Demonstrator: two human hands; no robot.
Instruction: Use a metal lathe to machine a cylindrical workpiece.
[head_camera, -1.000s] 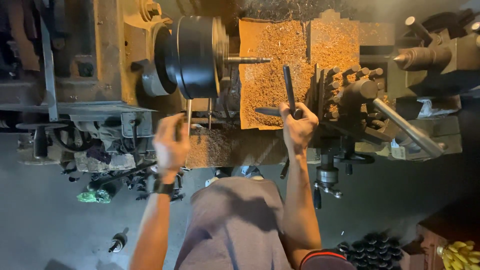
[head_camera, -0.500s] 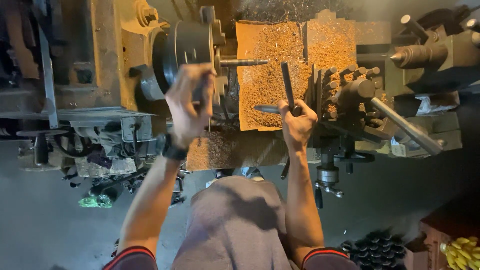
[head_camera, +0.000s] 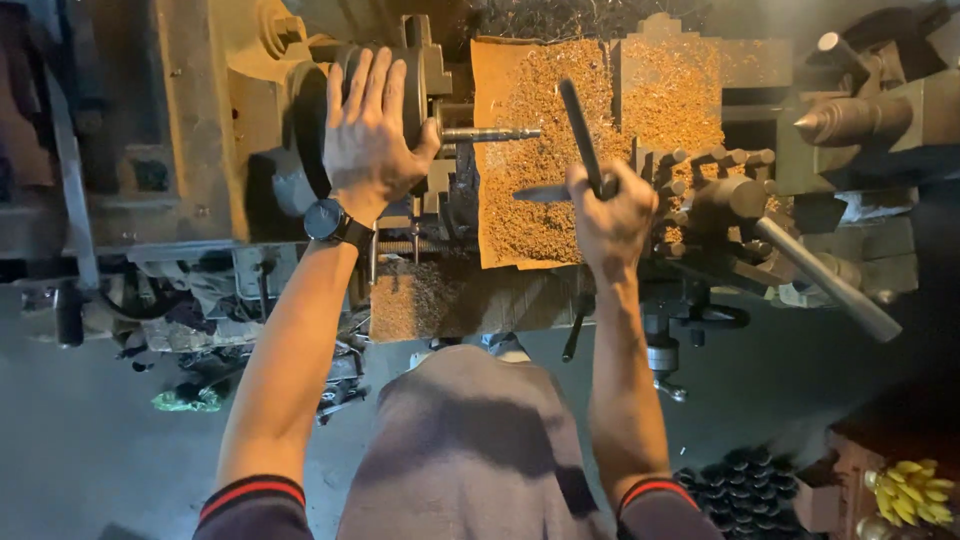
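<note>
Now your left hand (head_camera: 372, 128) is lying flat and open against the lathe chuck (head_camera: 412, 95), fingers spread over its dark rounded face, the grip released rather than closed around anything. A black wristwatch (head_camera: 328, 221) is sitting on that wrist. Just right of the chuck, a slim threaded rod (head_camera: 488, 134) is sticking out toward the right, clamped in the chuck's centre as far as the dim light is letting you judge.

Your right hand (head_camera: 612, 208) is clenched around a dark metal handle (head_camera: 580, 135), which is rising away from your fist toward the far side, tilting slightly left. A second short bar (head_camera: 540, 192) is poking out to the left of that fist; whether it is part of the same tool is hard to tell. Your fist is hovering over a sheet (head_camera: 545, 160) thickly covered in golden metal shavings, lying between the chuck and the tool post (head_camera: 715, 185).

Right of the tool post, a long grey lever (head_camera: 828, 282) is angling toward the near right. Farther right, the tailstock's pointed centre (head_camera: 815, 122) is facing left. At the near right corner, a bunch of yellow bananas (head_camera: 912, 490) is resting beside a pile of small dark round parts (head_camera: 740, 485).
</note>
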